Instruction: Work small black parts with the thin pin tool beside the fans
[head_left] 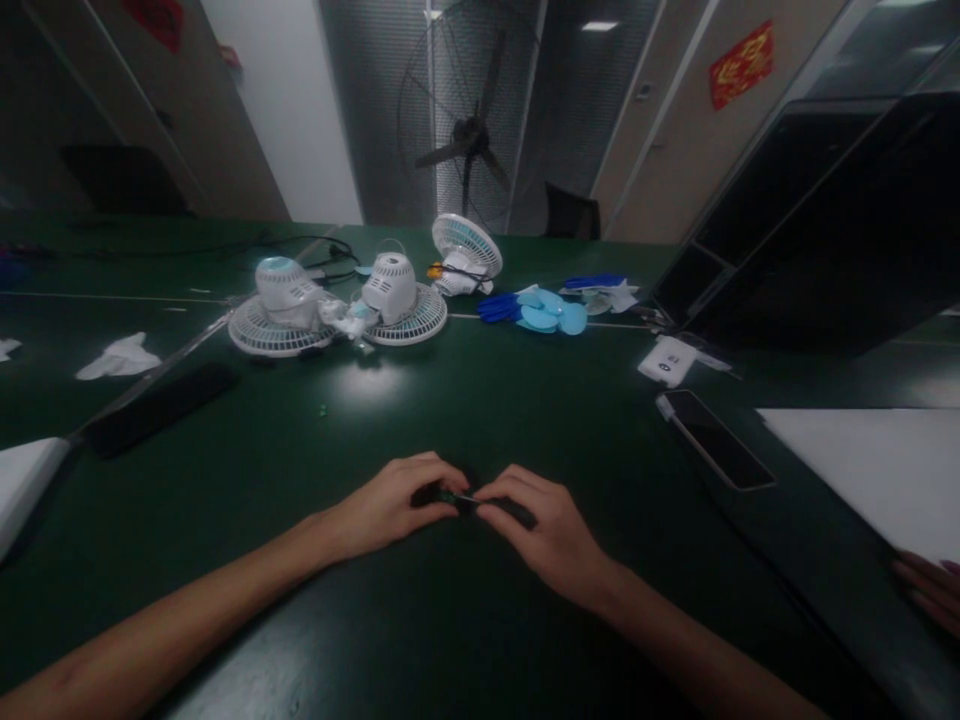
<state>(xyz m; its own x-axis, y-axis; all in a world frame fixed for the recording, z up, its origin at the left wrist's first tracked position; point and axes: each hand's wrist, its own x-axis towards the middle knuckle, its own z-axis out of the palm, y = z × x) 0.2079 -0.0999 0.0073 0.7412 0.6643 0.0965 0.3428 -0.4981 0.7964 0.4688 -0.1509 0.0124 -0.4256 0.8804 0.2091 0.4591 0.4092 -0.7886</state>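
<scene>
My left hand (390, 505) and my right hand (544, 530) meet near the front middle of the dark green table (480, 420). Both have their fingers curled in a pinch around a small dark object (459, 497) between them; it is too dark and small to name. A thin light piece shows at the spot where the fingertips touch. Both forearms rest low over the tabletop.
Small white clip fans (341, 305) lie at the back middle, one more fan (465, 255) behind them, light blue blades (547, 312) to their right. A phone (716, 438) and white card (667, 360) lie right. A dark bar (157, 408) lies left. Another person's fingers (930, 590) show at the right edge.
</scene>
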